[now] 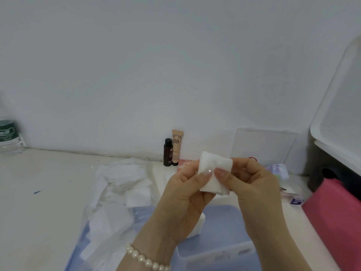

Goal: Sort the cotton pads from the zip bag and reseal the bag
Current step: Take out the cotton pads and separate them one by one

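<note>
Both hands are raised at centre frame, above the table [39, 192]. The left hand [185, 190] and the right hand [252, 182] together hold a small stack of white square cotton pads [214, 173]. Left thumb and fingers are pinched on the stack's left edge; right thumb and fingers are pinched on its right edge. The two thumb tips lie close together on the near face of the stack. The stack is clear of the table and slightly tilted. A pearl bracelet [145, 259] circles the left wrist.

Left of the hands, the clear zip bag [109, 208] lies flat and crumpled on the table, with loose white pads visible through it. Whether its seal is open or shut cannot be told.

Below the hands sits a pale blue tray [220, 227]; a white stack of pads [198, 224] rests in it, partly hidden by the left forearm.

Far centre, against the wall, a dark bottle [168, 152] stands upright, touching a beige tube [177, 147] marked "BB". A clear box [263, 147] stands to the right of them. At the far left edge is a clear plastic bottle [9, 137] with a green label. A pink object [336, 216] occupies the near right.
</note>
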`<state>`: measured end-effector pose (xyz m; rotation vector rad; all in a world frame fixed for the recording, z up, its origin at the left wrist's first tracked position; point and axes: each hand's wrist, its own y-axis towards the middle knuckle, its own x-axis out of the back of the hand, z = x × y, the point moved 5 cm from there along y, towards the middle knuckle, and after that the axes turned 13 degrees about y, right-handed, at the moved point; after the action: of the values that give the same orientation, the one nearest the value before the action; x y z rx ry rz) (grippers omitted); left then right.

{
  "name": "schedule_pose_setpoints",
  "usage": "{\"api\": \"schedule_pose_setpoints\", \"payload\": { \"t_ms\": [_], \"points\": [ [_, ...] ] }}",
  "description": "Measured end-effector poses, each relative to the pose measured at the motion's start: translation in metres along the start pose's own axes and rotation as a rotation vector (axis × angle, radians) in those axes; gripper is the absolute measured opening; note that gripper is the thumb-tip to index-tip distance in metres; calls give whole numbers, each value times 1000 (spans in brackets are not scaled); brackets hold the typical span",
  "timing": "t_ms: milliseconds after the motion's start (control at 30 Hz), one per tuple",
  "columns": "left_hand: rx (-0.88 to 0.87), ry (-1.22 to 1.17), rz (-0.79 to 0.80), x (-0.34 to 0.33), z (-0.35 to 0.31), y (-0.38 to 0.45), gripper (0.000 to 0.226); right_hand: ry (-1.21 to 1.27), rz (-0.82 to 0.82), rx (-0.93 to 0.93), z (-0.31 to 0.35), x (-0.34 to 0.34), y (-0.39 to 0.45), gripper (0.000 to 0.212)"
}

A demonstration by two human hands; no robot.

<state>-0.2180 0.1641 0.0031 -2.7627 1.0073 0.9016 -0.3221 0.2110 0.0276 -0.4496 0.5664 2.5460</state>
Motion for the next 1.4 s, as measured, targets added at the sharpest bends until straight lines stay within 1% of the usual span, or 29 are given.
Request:
{"api": "schedule_pose_setpoints", "payload": {
  "t_ms": [67, 133, 200, 267, 300, 333, 367, 467, 533, 600, 667, 733, 867, 933, 1000, 1067, 1100, 1167, 1200, 1267, 1333, 1367, 1400],
  "points": [
    [-19, 40, -23, 1, 2, 2, 40, -37, 2, 29, 1, -2, -2, 20],
    [-23, 30, -53, 2, 5, 3, 41, -90, -14, 62, 0, -2, -2, 21],
    [-23, 13, -70, 2, 8, 4, 43, -155, -53, 96, -3, -1, -3, 22],
    [-17, 12, -77, 1, 10, 5, 41, -263, -94, 122, -6, 2, -2, 19],
    [-12, 10, -74, 1, 10, 4, 40, -313, -106, 115, -8, 3, -1, 16],
    [-7, 11, -70, 1, 9, 4, 42, -344, -114, 100, -10, 5, 1, 18],
    [0, 19, -64, 2, 9, 4, 44, -325, -117, 65, -13, 7, 2, 22],
    [32, 82, -36, 4, 9, 3, 43, -128, -65, -86, -22, 6, 6, 31],
    [59, 160, -31, 7, 10, 3, 36, -85, -4, -161, -23, 6, 7, 33],
    [67, 271, -14, 8, 9, 1, 33, -140, 72, -208, -21, 6, 6, 29],
    [66, 346, 25, 7, 6, 0, 37, -248, 137, -226, -16, 5, 5, 15],
    [79, 398, 25, 10, 3, -1, 44, -326, 139, -223, -12, 8, 6, 8],
    [116, 506, -22, 17, 3, -4, 49, -411, 143, -215, -8, 12, 4, 14],
    [98, 662, -97, 24, 4, -4, 46, -449, 122, -227, -11, 17, 4, 17],
    [11, 896, -225, 33, -1, -6, 41, -520, 51, -210, -13, 29, 9, 15],
    [-92, 1099, -324, 43, -7, -10, 40, -697, -35, -140, -16, 44, 17, 17],
    [-120, 1179, -344, 47, -8, -14, 39, -803, -46, -121, -19, 49, 20, 18],
    [-127, 1325, -337, 54, -5, -20, 32, -1031, -7, -141, -30, 49, 21, 22],
    [-120, 1387, -332, 57, -3, -23, 30, -1112, 21, -160, -37, 47, 19, 19],
    [-112, 1489, -320, 59, 1, -30, 30, -1205, 53, -181, -51, 42, 14, 7],
    [-126, 1548, -305, 57, 3, -38, 32, -1243, 69, -187, -68, 40, 13, 34],
    [-135, 1563, -298, 56, 5, -42, 32, -1259, 74, -205, -75, 39, 13, 36],
    [-144, 1573, -300, 56, 5, -45, 32, -1276, 72, -228, -80, 38, 12, 30]
  ]
}}
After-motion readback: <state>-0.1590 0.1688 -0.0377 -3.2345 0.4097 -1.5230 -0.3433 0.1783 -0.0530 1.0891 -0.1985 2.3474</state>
